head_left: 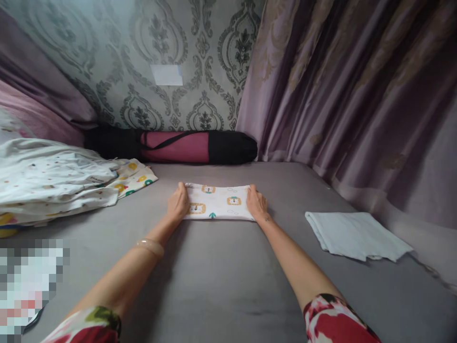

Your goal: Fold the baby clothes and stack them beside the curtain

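Observation:
A white cloth with a lion-face print (219, 202) is stretched between my two hands over the grey bed sheet (217, 276). It looks like a folded piece of fabric; its exact kind I cannot tell. My left hand (178, 204) grips the left end with closed fingers, a pale bangle on that wrist. At the right end my right hand (257, 204) is closed on the cloth too. Both sets of fingertips are partly hidden.
To the right lies a folded pale cloth (357, 234). Crumpled printed fabrics (53, 176) are heaped at the left. A black and maroon rolled bag (174, 146) rests against the wall. Purple curtains (339, 85) hang along the right. A blurred-out object (28, 286) is at lower left.

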The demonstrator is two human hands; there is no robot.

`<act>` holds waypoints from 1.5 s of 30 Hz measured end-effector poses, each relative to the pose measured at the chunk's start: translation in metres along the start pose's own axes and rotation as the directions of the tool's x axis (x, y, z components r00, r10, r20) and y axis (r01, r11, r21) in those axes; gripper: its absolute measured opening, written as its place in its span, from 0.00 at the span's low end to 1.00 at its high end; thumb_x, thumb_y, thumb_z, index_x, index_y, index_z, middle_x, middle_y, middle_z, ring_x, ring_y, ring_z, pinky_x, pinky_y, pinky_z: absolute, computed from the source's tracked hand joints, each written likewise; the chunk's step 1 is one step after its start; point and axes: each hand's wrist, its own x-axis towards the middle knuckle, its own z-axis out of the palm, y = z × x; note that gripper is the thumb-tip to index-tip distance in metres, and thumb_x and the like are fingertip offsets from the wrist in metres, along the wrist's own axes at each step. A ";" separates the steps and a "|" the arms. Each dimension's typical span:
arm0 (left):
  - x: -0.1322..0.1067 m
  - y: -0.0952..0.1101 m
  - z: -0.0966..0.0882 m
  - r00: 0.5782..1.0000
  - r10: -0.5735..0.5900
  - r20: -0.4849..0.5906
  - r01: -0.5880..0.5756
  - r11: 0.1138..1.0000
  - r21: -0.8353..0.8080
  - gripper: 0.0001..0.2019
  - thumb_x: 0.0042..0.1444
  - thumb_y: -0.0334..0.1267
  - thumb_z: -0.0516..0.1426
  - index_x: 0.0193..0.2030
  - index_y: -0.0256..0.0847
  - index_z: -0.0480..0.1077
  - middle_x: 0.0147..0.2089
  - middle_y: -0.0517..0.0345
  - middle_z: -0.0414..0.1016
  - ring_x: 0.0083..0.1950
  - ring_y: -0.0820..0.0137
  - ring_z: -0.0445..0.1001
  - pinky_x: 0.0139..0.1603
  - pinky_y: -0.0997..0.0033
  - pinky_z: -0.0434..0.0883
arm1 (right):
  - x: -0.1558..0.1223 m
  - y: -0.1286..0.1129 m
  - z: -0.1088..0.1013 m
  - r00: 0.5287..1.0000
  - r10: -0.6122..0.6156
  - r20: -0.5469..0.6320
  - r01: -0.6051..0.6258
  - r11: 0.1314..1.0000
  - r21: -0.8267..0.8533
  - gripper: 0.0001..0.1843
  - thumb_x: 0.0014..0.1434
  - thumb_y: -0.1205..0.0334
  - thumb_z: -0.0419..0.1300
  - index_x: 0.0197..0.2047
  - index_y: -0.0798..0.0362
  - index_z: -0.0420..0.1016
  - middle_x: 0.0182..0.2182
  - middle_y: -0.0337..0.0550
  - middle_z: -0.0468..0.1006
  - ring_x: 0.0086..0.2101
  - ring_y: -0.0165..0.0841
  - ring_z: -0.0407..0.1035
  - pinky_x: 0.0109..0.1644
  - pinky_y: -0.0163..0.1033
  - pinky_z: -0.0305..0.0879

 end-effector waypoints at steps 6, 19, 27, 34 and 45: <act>0.005 -0.001 0.005 0.999 -0.022 0.045 0.021 0.999 0.024 0.18 0.67 0.39 0.37 0.53 0.34 0.61 0.42 0.37 0.78 0.43 0.52 0.78 0.37 0.62 0.67 | 0.003 -0.002 0.002 0.999 0.044 0.006 -0.044 0.999 -0.010 0.19 0.71 0.56 0.38 0.54 0.52 0.65 0.41 0.53 0.79 0.41 0.41 0.75 0.42 0.40 0.62; -0.013 0.032 -0.008 0.961 0.244 -0.129 -0.233 0.968 0.094 0.19 0.66 0.43 0.44 0.54 0.30 0.63 0.51 0.36 0.71 0.55 0.54 0.70 0.52 0.57 0.67 | -0.007 -0.030 -0.015 0.981 -0.101 -0.168 0.109 0.993 0.037 0.23 0.69 0.58 0.40 0.57 0.60 0.65 0.53 0.61 0.72 0.54 0.44 0.66 0.55 0.47 0.58; -0.033 0.061 0.025 0.874 0.477 0.096 -0.485 0.868 0.104 0.27 0.67 0.41 0.39 0.68 0.28 0.53 0.71 0.43 0.54 0.73 0.53 0.45 0.70 0.51 0.46 | -0.025 -0.066 0.022 0.903 -0.431 -0.004 0.430 0.901 0.048 0.27 0.69 0.58 0.41 0.68 0.57 0.55 0.68 0.52 0.53 0.67 0.42 0.42 0.68 0.54 0.31; -0.035 0.052 0.029 0.884 0.425 0.194 -0.445 0.893 0.072 0.29 0.67 0.46 0.36 0.71 0.33 0.49 0.73 0.46 0.46 0.74 0.56 0.41 0.70 0.48 0.42 | -0.025 -0.061 0.032 0.918 -0.393 0.061 0.391 0.919 0.037 0.28 0.68 0.55 0.40 0.69 0.54 0.53 0.69 0.51 0.49 0.67 0.41 0.39 0.68 0.55 0.31; -0.020 0.043 0.014 0.922 0.374 0.097 -0.380 0.923 0.060 0.25 0.67 0.40 0.38 0.67 0.35 0.56 0.71 0.45 0.54 0.72 0.59 0.49 0.70 0.51 0.47 | -0.026 -0.079 0.022 0.910 -0.412 0.054 0.409 0.911 0.050 0.28 0.68 0.57 0.42 0.68 0.58 0.55 0.69 0.54 0.48 0.68 0.42 0.38 0.68 0.56 0.28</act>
